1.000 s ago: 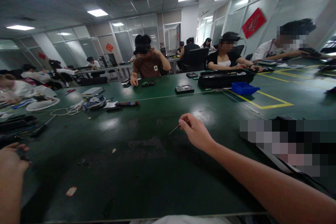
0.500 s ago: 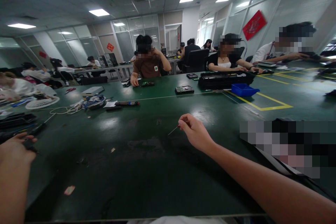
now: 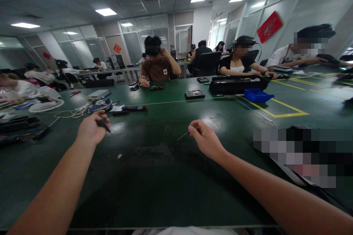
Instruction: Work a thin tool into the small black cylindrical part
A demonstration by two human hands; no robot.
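Observation:
My left hand (image 3: 93, 127), left of the middle, is closed around a dark pointed tool (image 3: 104, 123) with a thin tip, aimed down and to the right. Its exact kind is not clear. My right hand (image 3: 202, 137) pinches a slim metal rod (image 3: 182, 136) with a bit of red at the fingers; it looks like a small screwdriver, its shaft slanting down to the left. Both hands are apart, over the dark green table (image 3: 154, 187). Between them and lower down lies a small pale scrap (image 3: 119, 156).
Further back are a hard drive (image 3: 194, 94), a blue tray (image 3: 258, 96), a long black casing (image 3: 238, 85) and a screwdriver-like tool (image 3: 135, 108). Cables (image 3: 97, 106) and a white fan grille (image 3: 46, 105) are at the left. Several people sit around; one person (image 3: 159, 68) is opposite.
My left hand has moved from the left edge rightward and up toward the middle, carrying the dark tool. My right hand has stayed nearly still with the thin rod.

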